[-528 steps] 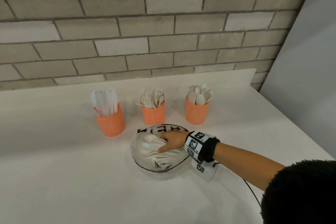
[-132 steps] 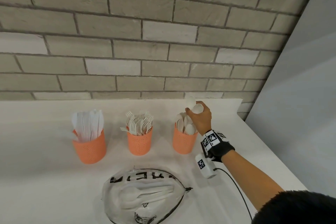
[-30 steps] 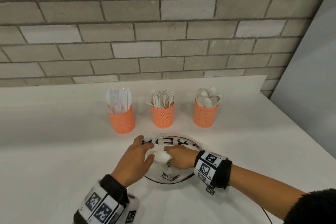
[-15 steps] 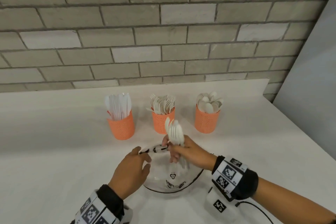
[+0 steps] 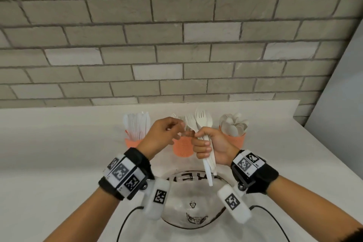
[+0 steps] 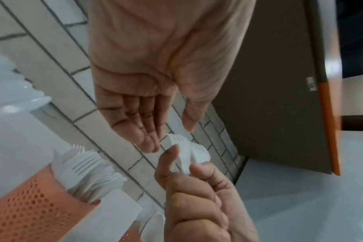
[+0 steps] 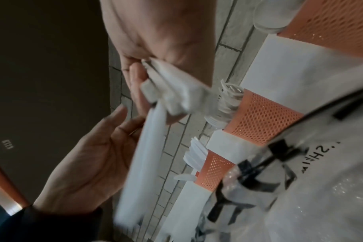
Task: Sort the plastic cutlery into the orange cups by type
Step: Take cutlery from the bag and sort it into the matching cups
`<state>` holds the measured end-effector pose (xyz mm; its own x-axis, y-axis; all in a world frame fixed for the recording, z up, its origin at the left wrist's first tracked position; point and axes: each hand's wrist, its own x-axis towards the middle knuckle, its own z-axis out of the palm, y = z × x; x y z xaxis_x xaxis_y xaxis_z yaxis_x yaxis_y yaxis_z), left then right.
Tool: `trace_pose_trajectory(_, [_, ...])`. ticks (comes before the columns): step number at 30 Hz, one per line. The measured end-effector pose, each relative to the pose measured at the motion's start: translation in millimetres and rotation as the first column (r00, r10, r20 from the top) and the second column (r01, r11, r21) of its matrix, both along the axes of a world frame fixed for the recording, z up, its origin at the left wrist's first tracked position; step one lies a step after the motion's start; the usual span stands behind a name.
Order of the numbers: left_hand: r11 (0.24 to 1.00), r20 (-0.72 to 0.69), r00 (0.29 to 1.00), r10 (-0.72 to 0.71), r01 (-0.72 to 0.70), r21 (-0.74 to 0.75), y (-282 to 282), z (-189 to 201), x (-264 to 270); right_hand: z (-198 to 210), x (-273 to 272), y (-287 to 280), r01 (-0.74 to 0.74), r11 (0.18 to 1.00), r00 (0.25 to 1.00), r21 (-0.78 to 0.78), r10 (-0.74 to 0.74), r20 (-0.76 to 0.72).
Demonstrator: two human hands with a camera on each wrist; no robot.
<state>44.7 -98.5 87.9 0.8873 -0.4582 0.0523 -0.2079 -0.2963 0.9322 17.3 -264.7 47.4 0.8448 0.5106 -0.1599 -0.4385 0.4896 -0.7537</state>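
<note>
My right hand [image 5: 205,144] grips a bundle of white plastic cutlery [image 5: 202,122] upright above the clear bag [image 5: 194,202]; fork heads stand at its top and the handles hang below the fist. My left hand [image 5: 172,133] is raised beside it with fingers [image 6: 147,124] nearly straight, their tips just short of the bundle's heads [image 6: 186,147] and holding nothing. Behind the hands stand three orange cups: knives [image 5: 132,142] on the left, forks [image 5: 182,149] in the middle, spoons [image 5: 236,140] on the right. The right wrist view shows the bundle [image 7: 151,147] blurred.
The white counter [image 5: 59,153] ends at a brick wall [image 5: 176,45] close behind the cups. A grey panel [image 5: 343,124] borders the counter on the right. Black cables [image 5: 125,222] from the wrist cameras trail over the counter near the bag.
My right hand has lifted the cutlery bundle higher, in front of the cups. My left hand has let go of the bag and risen to the bundle's heads.
</note>
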Motion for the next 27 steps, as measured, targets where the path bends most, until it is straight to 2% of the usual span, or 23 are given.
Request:
trace_pose_trajectory(3, [0.998,-0.153,0.987,-0.054,0.05,-0.033,-15,-2,7,-3,3,0,-0.061,0.997,0.998,0.049,0.062,-0.013])
trace_pose_trajectory(5, [0.996,-0.2,0.979,-0.046,0.031,-0.079,-22,-6,10,-3,3,0,-0.069,0.995,0.997,0.07,0.071,-0.03])
trace_pose_trajectory(9, [0.995,-0.203,0.979,-0.012,-0.007,-0.096,-28,-11,12,-6,6,-2,-0.067,0.989,0.995,0.135,0.076,-0.066])
trace_pose_trajectory(16, [0.993,-0.204,0.979,0.007,-0.032,-0.118,-37,-13,16,-12,10,-8,-0.084,0.986,0.991,0.142,0.098,-0.095])
trace_pose_trajectory(19, [0.987,-0.166,0.985,0.053,-0.077,-0.138,-38,-14,19,-10,8,-4,0.007,1.0,0.996,0.013,-0.005,-0.091])
trace_pose_trajectory(22, [0.983,-0.146,0.987,0.063,-0.086,-0.16,-37,-14,21,-5,3,1,0.142,0.98,0.985,-0.141,-0.154,-0.075])
trace_pose_trajectory(27, [0.988,-0.183,0.982,-0.034,0.005,-0.156,-31,-17,25,-1,1,1,0.245,0.95,0.965,-0.194,-0.258,-0.046])
